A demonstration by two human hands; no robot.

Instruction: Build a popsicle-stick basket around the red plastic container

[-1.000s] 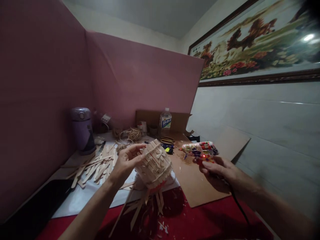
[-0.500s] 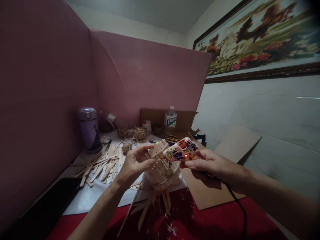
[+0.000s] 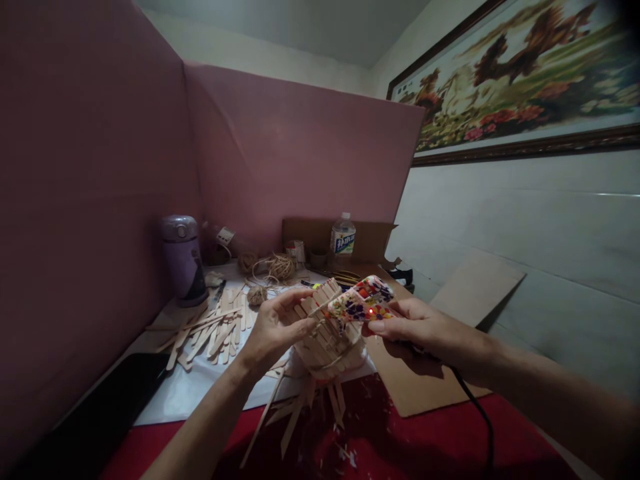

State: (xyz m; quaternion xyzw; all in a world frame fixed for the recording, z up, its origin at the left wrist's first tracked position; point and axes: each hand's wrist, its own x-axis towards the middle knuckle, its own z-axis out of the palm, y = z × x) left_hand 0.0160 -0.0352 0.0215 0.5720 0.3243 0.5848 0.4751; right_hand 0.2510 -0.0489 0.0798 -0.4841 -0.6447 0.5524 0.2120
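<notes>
My left hand [image 3: 280, 327] grips the upper left edge of a craft-stick piece [image 3: 327, 347], thumb in front and fingers behind. Wooden sticks lie side by side in it, with twine strands running across. In my right hand [image 3: 413, 327] is a flower-patterned hot glue gun [image 3: 357, 303] with a small red light and a black cord [image 3: 480, 407]. Its front end is over the upper part of the stick piece; whether they touch, I cannot tell. Part of the piece is hidden behind the glue gun.
Loose craft sticks [image 3: 215, 333] lie on a white sheet [image 3: 175, 397] at left, near a purple flask [image 3: 183, 260]. Twine balls [image 3: 281, 265] and a clear bottle [image 3: 343, 237] stand behind. Cardboard [image 3: 420, 383] lies at right; more sticks [image 3: 295, 420] rest on the red cloth [image 3: 425, 447].
The view has shifted slightly, so the background sits a little further right. Both hands keep their holds on the stick piece and the glue gun, nearly still.
</notes>
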